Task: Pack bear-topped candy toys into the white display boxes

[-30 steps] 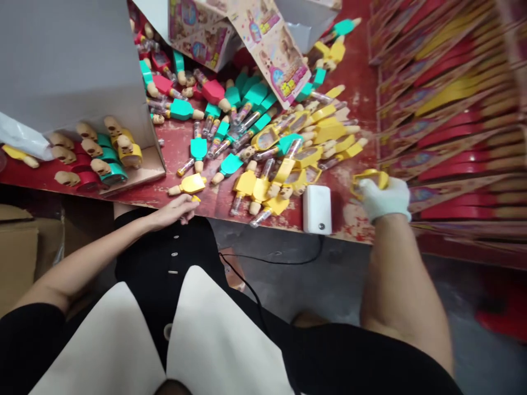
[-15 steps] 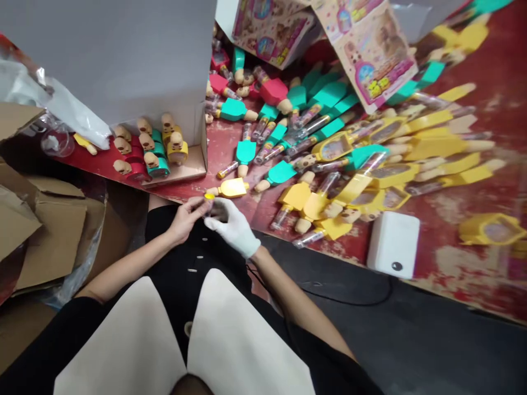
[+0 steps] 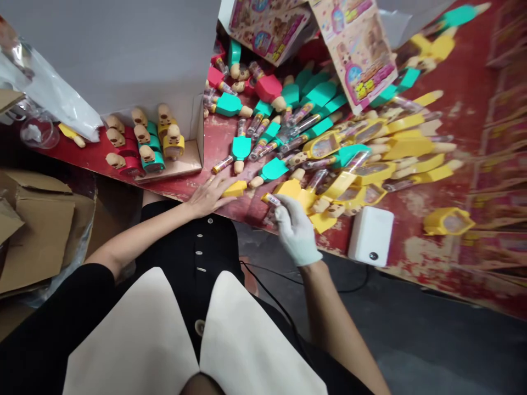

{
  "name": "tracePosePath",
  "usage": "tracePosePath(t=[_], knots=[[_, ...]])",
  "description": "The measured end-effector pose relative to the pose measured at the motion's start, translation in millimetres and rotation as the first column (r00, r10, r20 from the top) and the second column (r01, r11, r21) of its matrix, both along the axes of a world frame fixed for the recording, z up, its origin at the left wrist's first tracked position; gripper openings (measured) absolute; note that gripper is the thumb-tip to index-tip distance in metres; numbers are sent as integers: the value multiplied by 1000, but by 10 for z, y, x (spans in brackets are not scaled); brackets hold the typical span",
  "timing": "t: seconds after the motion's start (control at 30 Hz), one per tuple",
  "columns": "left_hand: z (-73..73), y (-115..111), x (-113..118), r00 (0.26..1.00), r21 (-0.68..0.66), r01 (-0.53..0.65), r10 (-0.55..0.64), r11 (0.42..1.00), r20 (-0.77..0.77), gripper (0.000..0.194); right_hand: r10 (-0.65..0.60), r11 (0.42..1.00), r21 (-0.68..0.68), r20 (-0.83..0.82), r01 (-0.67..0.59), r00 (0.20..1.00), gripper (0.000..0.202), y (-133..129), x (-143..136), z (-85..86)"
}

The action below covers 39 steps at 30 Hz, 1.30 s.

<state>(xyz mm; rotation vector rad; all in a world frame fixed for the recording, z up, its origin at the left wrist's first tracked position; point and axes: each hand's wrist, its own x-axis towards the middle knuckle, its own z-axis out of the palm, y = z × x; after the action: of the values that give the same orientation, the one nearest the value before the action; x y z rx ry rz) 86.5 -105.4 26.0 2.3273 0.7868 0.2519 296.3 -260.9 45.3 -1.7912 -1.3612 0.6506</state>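
Observation:
My bare left hand [image 3: 208,196] rests with spread fingers at the front edge of the red table [image 3: 181,189]. Its fingertips reach a yellow paddle-shaped toy [image 3: 235,189], whose handle end is hidden by the hand. My right hand [image 3: 294,226], in a white glove, is closed on a small clear tube with a yellow cap [image 3: 270,199], near the front of the yellow toys [image 3: 289,189]. A green toy [image 3: 241,147] and another small tube [image 3: 222,164] lie beyond my left hand.
An open carton [image 3: 192,156] at the left holds red, green and yellow dog-head toys. A large pile of toys [image 3: 325,96] spreads rightward. Printed boxes [image 3: 366,60] stand behind it. A white device [image 3: 371,236] sits at the front edge, its cable hanging below.
My hands have parted. The left moved right and forward onto the yellow toy with its fingers spread; the right moved right with the yellow-capped tube.

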Motion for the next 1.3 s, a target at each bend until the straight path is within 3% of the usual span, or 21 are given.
tracePosePath(t=[0.13,0.23,0.33,0.57,0.7,0.77,0.87,0.93,1.03,1.1,1.2,1.3], knots=[[296,-229,-382,991,-294,85,-49,952,127,57,188,980,27,177,-195,966,44,8,58,247],[515,-395,-588,990,-450,116,-64,886,129,59,414,902,-3,284,-431,865,38,27,-48,430],[653,-523,-725,989,-574,138,-77,807,129,58,553,812,-34,367,-583,748,33,-4,-204,572],[855,-849,-965,996,-809,60,13,584,83,49,659,683,-36,463,-730,593,32,-127,-477,813],[899,-977,-1001,987,-860,133,16,493,161,43,693,591,24,497,-806,523,29,-134,-557,944],[906,-989,-1002,985,-843,154,-17,515,170,44,714,580,28,463,-814,524,29,-146,-588,981],[925,-970,-999,991,-737,132,-86,663,100,49,755,609,12,296,-793,585,30,-180,-626,984],[946,-963,-996,993,-640,111,-104,760,48,49,739,670,-31,120,-741,663,32,-191,-648,963],[976,-979,-979,995,-490,55,-91,870,-50,48,616,747,-203,-146,-633,774,41,-148,-676,923],[983,-986,-957,986,-361,24,-82,932,-145,49,507,751,-327,-270,-573,819,50,-78,-686,890],[960,-940,-927,961,-199,-5,-50,980,-273,48,423,684,-447,-402,-577,812,63,45,-674,815],[928,-829,-929,966,-312,-46,-37,949,-257,44,557,670,-386,-304,-634,773,68,110,-627,730]])
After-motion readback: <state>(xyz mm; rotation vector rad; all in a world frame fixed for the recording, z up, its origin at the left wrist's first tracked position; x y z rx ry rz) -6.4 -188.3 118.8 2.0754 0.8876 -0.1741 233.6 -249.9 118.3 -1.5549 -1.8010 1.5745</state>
